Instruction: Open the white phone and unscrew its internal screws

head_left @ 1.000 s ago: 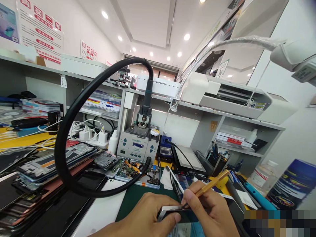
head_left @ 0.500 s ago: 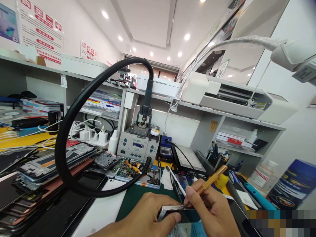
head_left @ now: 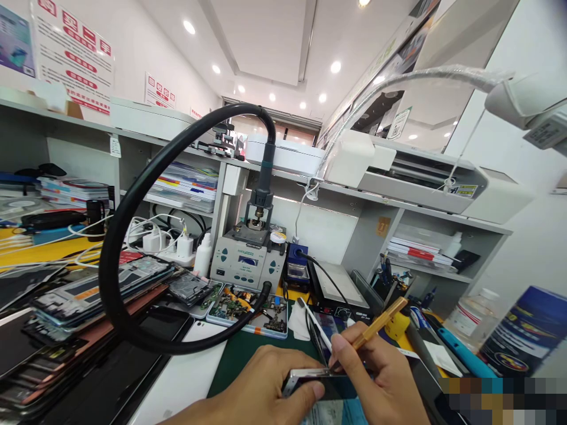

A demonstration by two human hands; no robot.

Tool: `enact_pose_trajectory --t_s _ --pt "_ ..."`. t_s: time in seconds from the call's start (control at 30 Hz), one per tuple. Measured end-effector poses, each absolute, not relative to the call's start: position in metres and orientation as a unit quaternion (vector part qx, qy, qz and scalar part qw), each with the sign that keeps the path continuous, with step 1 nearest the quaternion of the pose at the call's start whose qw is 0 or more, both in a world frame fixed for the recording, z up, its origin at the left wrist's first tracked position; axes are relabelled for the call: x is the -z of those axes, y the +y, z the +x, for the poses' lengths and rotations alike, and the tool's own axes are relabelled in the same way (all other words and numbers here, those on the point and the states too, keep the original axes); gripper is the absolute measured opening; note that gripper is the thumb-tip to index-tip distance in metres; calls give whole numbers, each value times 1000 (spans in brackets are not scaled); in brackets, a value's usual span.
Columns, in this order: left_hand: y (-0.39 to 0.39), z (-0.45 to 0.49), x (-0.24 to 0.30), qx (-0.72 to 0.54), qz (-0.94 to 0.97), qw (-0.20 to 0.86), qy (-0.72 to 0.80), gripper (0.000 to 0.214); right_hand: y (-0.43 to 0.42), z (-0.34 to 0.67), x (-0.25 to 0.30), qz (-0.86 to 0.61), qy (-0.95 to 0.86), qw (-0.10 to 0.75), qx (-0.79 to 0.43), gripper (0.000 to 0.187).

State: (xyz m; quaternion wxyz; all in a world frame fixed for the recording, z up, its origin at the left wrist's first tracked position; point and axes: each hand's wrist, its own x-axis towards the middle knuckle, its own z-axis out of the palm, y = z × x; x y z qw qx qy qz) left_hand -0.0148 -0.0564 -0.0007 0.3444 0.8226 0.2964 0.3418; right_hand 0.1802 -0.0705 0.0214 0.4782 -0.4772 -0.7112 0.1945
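At the bottom centre my left hand (head_left: 266, 386) is closed around one end of a phone (head_left: 305, 374), thumb on its near face and fingers behind. The phone's silver edge faces up. My right hand (head_left: 376, 375) pinches a slim tool with a gold, faceted handle (head_left: 380, 323) like a pen. Its tip meets the phone's top edge near my right fingertips, where the fingers partly hide it. A light blue sheet (head_left: 334, 412) shows below the phone. A white stick-like tool (head_left: 316, 324) lies just behind my right hand.
A hot air station (head_left: 248, 260) with a looping black hose (head_left: 108, 260) stands behind a tray of circuit boards (head_left: 248, 332). Stacked phones and frames (head_left: 101, 289) fill the left. A clear bottle (head_left: 472, 319) and a blue can (head_left: 522, 336) stand at the right.
My right hand and the gold-handled tool have shifted very slightly left along the phone's edge. The left hand's grip on the phone looks the same.
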Motion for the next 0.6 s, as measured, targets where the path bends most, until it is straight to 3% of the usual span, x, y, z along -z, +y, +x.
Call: enact_pose_trajectory --t_s 0.6 --pt "-51 -13 14 -358 819 345 288 31 -68 182 -24 -465 -742 437 -206 45"
